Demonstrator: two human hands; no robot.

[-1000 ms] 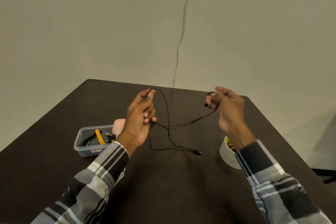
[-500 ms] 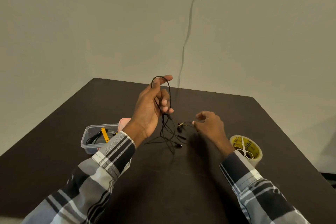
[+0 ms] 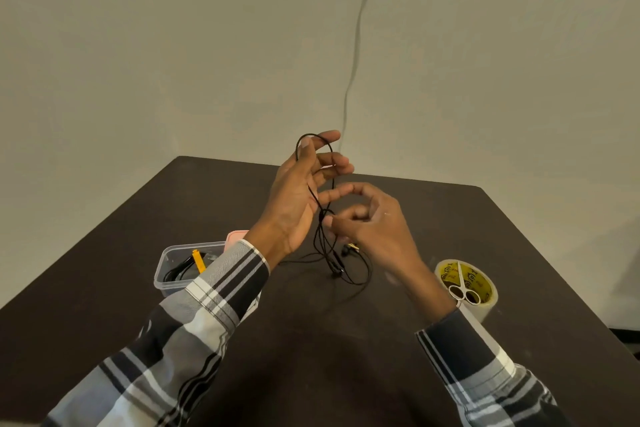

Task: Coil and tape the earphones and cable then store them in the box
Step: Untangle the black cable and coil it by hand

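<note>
My left hand (image 3: 294, 201) holds the earphones (image 3: 317, 191) looped upright over thumb and forefinger; my right hand (image 3: 374, 229) pinches the hanging strands, tails trailing onto the tabletop (image 3: 311, 340).

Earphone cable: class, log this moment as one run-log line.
stage: coiling | left hand: earphone cable looped over fingers | right hand: pinching cable | tape roll: untouched | plastic box: open
</note>
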